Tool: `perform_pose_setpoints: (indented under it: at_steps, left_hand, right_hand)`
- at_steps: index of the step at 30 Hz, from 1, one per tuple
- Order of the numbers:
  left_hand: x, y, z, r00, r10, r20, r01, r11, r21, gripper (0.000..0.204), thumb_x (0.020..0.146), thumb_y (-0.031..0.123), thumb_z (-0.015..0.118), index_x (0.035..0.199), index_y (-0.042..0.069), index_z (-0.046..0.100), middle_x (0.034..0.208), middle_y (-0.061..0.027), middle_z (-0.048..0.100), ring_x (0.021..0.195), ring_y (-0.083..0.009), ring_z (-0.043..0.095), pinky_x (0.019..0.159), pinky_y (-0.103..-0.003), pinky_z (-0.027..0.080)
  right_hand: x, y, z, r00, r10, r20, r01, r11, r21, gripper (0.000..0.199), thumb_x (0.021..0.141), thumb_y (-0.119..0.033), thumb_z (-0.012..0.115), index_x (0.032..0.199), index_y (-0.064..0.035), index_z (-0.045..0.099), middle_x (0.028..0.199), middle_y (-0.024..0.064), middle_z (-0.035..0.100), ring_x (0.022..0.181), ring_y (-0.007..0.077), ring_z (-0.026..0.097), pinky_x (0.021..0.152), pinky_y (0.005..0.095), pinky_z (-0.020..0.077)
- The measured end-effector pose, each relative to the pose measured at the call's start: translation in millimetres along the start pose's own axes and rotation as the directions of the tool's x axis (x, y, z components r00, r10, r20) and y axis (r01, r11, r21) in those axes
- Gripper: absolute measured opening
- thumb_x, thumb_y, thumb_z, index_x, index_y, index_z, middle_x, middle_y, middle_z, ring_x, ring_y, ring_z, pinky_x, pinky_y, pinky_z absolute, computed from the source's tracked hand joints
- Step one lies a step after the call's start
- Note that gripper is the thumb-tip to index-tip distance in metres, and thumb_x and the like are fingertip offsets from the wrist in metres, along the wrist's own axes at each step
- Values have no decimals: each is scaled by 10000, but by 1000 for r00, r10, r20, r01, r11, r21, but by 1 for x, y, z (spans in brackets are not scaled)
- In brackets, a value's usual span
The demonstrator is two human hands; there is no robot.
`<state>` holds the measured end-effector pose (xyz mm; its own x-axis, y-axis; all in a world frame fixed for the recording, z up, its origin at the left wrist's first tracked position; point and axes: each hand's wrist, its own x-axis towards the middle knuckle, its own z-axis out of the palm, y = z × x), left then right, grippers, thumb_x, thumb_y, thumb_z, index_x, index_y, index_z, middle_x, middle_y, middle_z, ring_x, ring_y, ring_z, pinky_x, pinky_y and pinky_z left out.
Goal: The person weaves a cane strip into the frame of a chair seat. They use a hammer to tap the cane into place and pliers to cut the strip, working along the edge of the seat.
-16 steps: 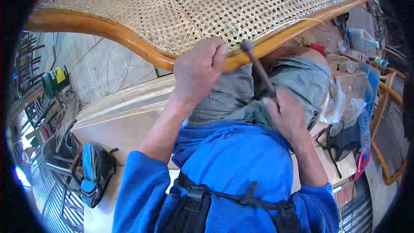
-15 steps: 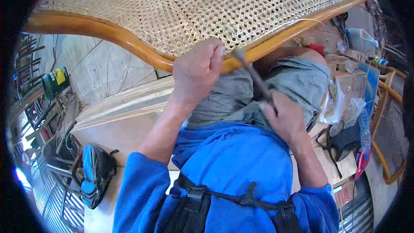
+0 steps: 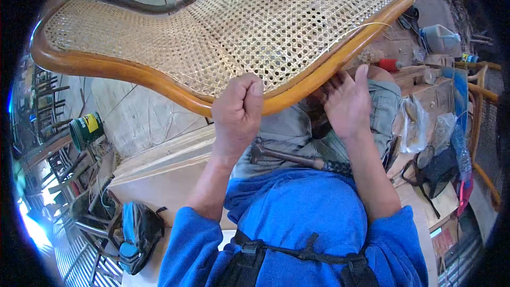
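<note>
One cane panel (image 3: 265, 26) in one wooden frame (image 3: 164, 90), above the lap (image 3: 281, 125). One hammer (image 3: 287, 156) lies across the lap. Left hand (image 3: 238, 105): fist at frame edge, contents hidden. Right hand (image 3: 349, 107): thumb spread wide, fingertips near frame, contact unclear.

Soft light fills the centre; white glare burns the curved lower-left edge.

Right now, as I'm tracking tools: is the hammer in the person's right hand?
No, the hammer lies across the lap, apart from the right hand.
</note>
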<state>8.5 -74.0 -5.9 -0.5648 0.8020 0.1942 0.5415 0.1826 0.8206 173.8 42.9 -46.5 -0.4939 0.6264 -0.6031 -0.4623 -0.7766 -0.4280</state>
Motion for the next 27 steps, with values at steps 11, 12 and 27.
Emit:
perform_pose_setpoints:
  at_steps: [11,12,27]
  left_hand:
    - [-2,6,3,999,46,18,-46,999,8,96,891,112,558,876,22,587,755,-61,585,653,-116,533,600,-255,444]
    - [-2,4,4,997,76,21,-77,996,37,95,888,112,562,878,23,589,763,-67,593,658,-127,545,602,-260,449]
    - [-30,4,-46,860,-456,-228,263,780,-569,167,928,193,514,876,41,560,652,42,432,536,-4,334,428,-160,248]
  right_hand:
    - [2,5,13,993,81,85,-85,995,48,612,911,-529,412,1306,-62,377,1232,100,498,1163,239,471,987,409,381]
    - [2,4,15,994,78,77,-81,996,46,601,914,-519,415,1302,-61,380,1230,101,500,1153,239,479,980,412,387]
    - [-49,-7,-1,929,347,127,147,-33,-989,382,862,-343,563,988,17,574,860,144,633,809,276,615,689,389,487]
